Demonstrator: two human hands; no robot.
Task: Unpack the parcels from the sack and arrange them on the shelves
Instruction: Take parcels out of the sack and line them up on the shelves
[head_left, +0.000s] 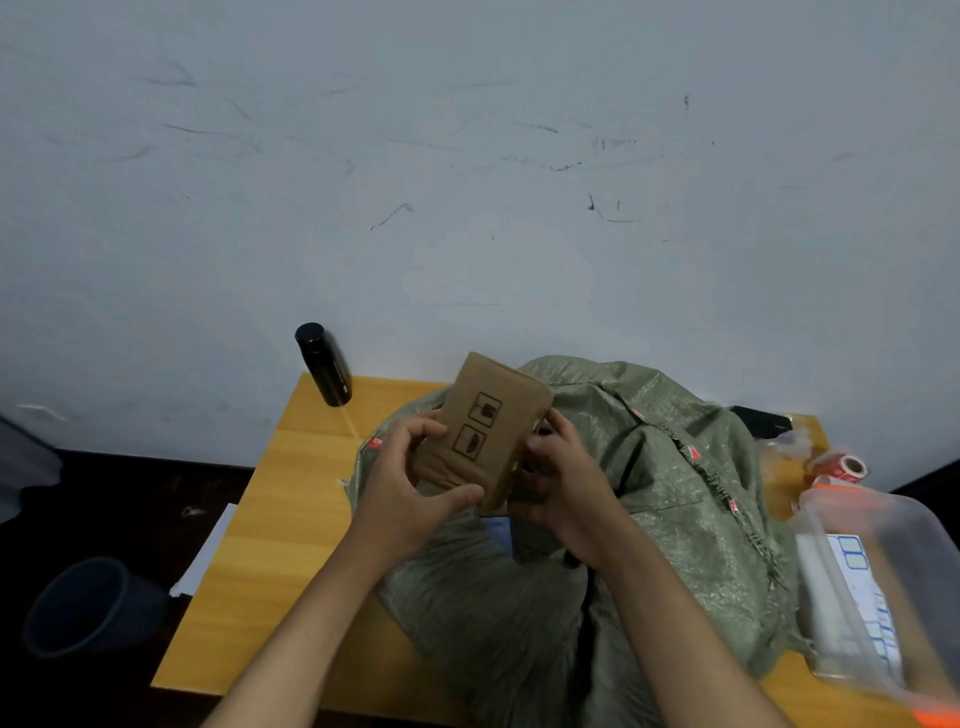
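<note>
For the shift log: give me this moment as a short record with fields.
parcel: brown cardboard box, two printed symbols, held above the sack
left hand: left hand grips the box's left side
right hand: right hand grips its right side
sack: green woven sack lying on the table
table: yellow wooden table against the wall
also there: black bottle, clear plastic bin, label roll
shelves: not in view

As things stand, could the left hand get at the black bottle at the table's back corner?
Probably not yet: the left hand grips the brown parcel. The tabletop toward the black bottle looks unobstructed.
</note>
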